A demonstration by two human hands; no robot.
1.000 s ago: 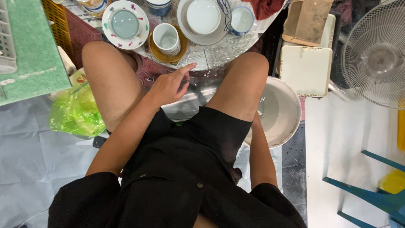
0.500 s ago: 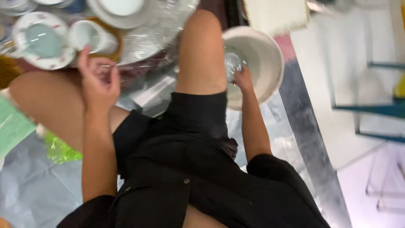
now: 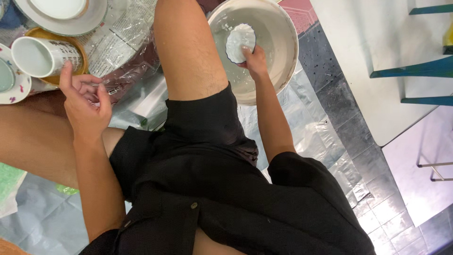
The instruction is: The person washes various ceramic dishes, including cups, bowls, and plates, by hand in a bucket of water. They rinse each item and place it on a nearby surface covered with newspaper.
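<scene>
Head view shows the right hand point(image 3: 256, 60) closed on a small dish point(image 3: 240, 42), thumb on its blue-edged rim, holding it inside the big basin point(image 3: 288, 42) past the right knee. The left hand point(image 3: 84, 105) is half open and holds nothing, its fingers just below a white cup point(image 3: 37, 56) lying on its side on a brown saucer point(image 3: 75, 49). To do this well, I judge the dish should stay low over the basin, gripped firmly at the rim, since it looks wet. Half a second ago the dish was not yet visible in the basin, and the left hand was raised nearer the cup.
</scene>
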